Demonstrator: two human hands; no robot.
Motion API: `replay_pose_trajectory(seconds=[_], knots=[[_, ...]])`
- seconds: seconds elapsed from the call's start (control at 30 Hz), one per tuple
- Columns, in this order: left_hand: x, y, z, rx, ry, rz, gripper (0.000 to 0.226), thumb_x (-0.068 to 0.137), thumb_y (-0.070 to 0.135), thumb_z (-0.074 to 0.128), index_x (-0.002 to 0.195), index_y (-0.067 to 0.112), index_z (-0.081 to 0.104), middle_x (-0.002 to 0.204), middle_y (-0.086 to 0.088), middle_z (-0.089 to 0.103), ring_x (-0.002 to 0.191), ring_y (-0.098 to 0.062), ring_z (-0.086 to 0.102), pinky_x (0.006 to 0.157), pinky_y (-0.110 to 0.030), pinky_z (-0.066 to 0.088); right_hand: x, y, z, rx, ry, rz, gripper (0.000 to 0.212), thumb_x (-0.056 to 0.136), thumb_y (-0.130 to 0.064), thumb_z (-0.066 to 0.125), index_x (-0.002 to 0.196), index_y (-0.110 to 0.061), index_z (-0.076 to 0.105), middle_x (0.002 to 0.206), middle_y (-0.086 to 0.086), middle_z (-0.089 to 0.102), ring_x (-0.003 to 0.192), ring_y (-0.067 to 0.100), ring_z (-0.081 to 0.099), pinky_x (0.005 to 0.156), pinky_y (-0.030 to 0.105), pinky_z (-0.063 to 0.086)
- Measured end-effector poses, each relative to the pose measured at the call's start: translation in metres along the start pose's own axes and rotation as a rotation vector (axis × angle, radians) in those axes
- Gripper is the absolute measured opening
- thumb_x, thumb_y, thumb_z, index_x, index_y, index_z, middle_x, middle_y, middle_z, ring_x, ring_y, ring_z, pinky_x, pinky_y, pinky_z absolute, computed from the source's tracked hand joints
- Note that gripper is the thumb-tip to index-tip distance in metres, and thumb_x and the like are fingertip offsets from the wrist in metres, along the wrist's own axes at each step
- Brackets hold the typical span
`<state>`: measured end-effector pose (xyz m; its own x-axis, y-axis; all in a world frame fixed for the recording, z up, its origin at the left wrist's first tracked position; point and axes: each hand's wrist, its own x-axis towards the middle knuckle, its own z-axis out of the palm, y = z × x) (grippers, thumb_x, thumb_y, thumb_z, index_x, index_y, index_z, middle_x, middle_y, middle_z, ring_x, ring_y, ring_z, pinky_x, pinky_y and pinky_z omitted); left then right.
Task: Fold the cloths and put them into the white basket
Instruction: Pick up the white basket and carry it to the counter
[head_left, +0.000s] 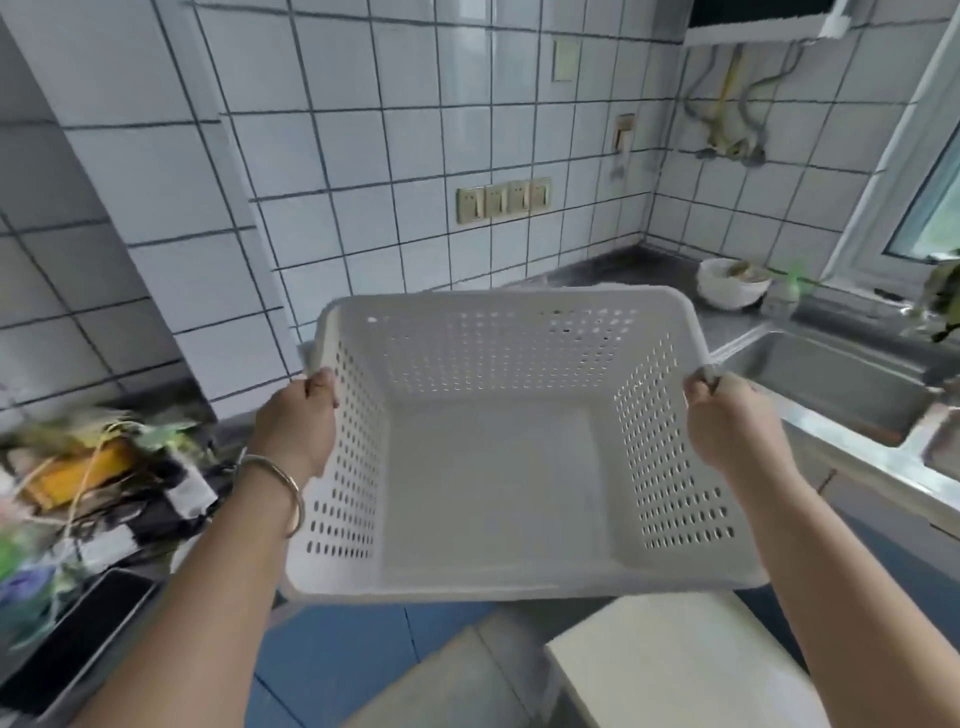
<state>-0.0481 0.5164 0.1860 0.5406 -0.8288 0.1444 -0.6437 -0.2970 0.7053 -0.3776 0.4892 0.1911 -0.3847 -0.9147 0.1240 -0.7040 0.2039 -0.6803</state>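
Observation:
The white basket (498, 467), a perforated plastic tub, hangs in the air in front of me, tilted so its inside faces the camera. Nothing lies in it. My left hand (298, 421) grips its left rim, fingers curled over the edge. My right hand (732, 421) grips the right rim the same way. No cloths show anywhere in this view. The picture is slightly blurred.
A steel counter runs along the tiled wall, with a steel sink (841, 384) at the right and a white bowl (732, 283) behind it. Clutter of cables and packets (88, 467) fills the left counter. A white stool top (675, 670) stands below the basket.

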Motion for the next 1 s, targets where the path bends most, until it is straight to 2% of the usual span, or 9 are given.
replay_pose_trajectory(seconds=[0.13, 0.23, 0.33, 0.43, 0.57, 0.7, 0.77, 0.87, 1.0], knots=[[0.057, -0.035, 0.008, 0.037, -0.005, -0.11, 0.05, 0.098, 0.036, 0.025, 0.102, 0.001, 0.06, 0.094, -0.017, 0.059, 0.061, -0.021, 0.046, 0.049, -0.026, 0.029, 0.034, -0.038, 0.069, -0.135, -0.097, -0.09, 0.037, 0.099, -0.016, 0.032, 0.11, 0.007, 0.058, 0.114, 0.031, 0.058, 0.106, 0.042, 0.053, 0.083, 0.037, 0.041], [0.09, -0.058, 0.022, 0.076, -0.035, -0.173, 0.052, 0.098, 0.039, 0.024, 0.111, 0.003, 0.058, 0.092, -0.013, 0.059, 0.059, -0.016, 0.045, 0.049, -0.024, 0.029, 0.066, -0.057, 0.121, -0.184, -0.17, -0.11, 0.037, 0.099, -0.018, 0.032, 0.103, 0.007, 0.059, 0.107, 0.03, 0.06, 0.1, 0.041, 0.057, 0.08, 0.038, 0.044], [0.132, -0.072, 0.037, 0.031, -0.043, -0.224, 0.048, 0.098, 0.042, 0.029, 0.114, 0.008, 0.058, 0.083, -0.008, 0.06, 0.059, -0.016, 0.046, 0.055, -0.025, 0.038, 0.104, -0.08, 0.166, -0.209, -0.248, -0.13, 0.04, 0.101, -0.02, 0.029, 0.107, 0.006, 0.058, 0.109, 0.028, 0.06, 0.102, 0.04, 0.057, 0.083, 0.04, 0.045], [0.182, -0.073, 0.049, 0.039, -0.092, -0.261, 0.04, 0.097, 0.044, 0.032, 0.099, 0.015, 0.059, 0.064, -0.003, 0.055, 0.052, -0.016, 0.05, 0.046, -0.023, 0.033, 0.148, -0.111, 0.199, -0.317, -0.282, -0.201, 0.035, 0.099, -0.01, 0.029, 0.111, 0.006, 0.057, 0.111, 0.027, 0.06, 0.103, 0.038, 0.057, 0.084, 0.037, 0.049], [0.246, -0.081, 0.065, -0.012, -0.091, -0.312, 0.037, 0.094, 0.042, 0.041, 0.071, 0.015, 0.052, 0.065, -0.005, 0.057, 0.053, -0.018, 0.053, 0.047, -0.023, 0.036, 0.195, -0.152, 0.241, -0.356, -0.313, -0.208, 0.036, 0.099, -0.005, 0.026, 0.121, 0.003, 0.053, 0.117, 0.024, 0.058, 0.107, 0.037, 0.056, 0.089, 0.039, 0.049], [0.297, -0.1, 0.081, -0.043, -0.079, -0.322, 0.031, 0.091, 0.038, 0.045, 0.075, 0.012, 0.051, 0.069, -0.012, 0.057, 0.056, -0.024, 0.052, 0.051, -0.026, 0.04, 0.228, -0.175, 0.286, -0.265, -0.301, -0.134, 0.038, 0.101, -0.02, 0.028, 0.111, 0.004, 0.056, 0.114, 0.025, 0.058, 0.094, 0.035, 0.053, 0.079, 0.036, 0.043], [0.322, -0.104, 0.089, -0.047, -0.105, -0.315, 0.027, 0.09, 0.036, 0.047, 0.076, 0.013, 0.049, 0.07, -0.012, 0.055, 0.058, -0.023, 0.051, 0.051, -0.026, 0.04, 0.244, -0.176, 0.308, -0.222, -0.292, -0.072, 0.042, 0.101, -0.027, 0.03, 0.111, 0.003, 0.057, 0.114, 0.024, 0.058, 0.096, 0.036, 0.054, 0.076, 0.034, 0.04], [0.354, -0.108, 0.106, -0.064, -0.125, -0.296, 0.022, 0.089, 0.031, 0.047, 0.077, 0.013, 0.047, 0.067, -0.011, 0.052, 0.056, -0.022, 0.049, 0.049, -0.025, 0.037, 0.274, -0.18, 0.335, -0.215, -0.3, -0.061, 0.042, 0.099, -0.029, 0.031, 0.111, 0.002, 0.058, 0.113, 0.024, 0.059, 0.102, 0.037, 0.056, 0.075, 0.033, 0.039], [0.388, -0.113, 0.122, -0.025, -0.152, -0.319, 0.023, 0.087, 0.02, 0.047, 0.066, 0.015, 0.037, 0.054, -0.005, 0.044, 0.047, -0.021, 0.044, 0.047, -0.023, 0.033, 0.309, -0.19, 0.362, -0.198, -0.354, -0.076, 0.033, 0.095, -0.029, 0.039, 0.093, -0.004, 0.061, 0.097, 0.021, 0.062, 0.087, 0.034, 0.058, 0.07, 0.031, 0.039]])
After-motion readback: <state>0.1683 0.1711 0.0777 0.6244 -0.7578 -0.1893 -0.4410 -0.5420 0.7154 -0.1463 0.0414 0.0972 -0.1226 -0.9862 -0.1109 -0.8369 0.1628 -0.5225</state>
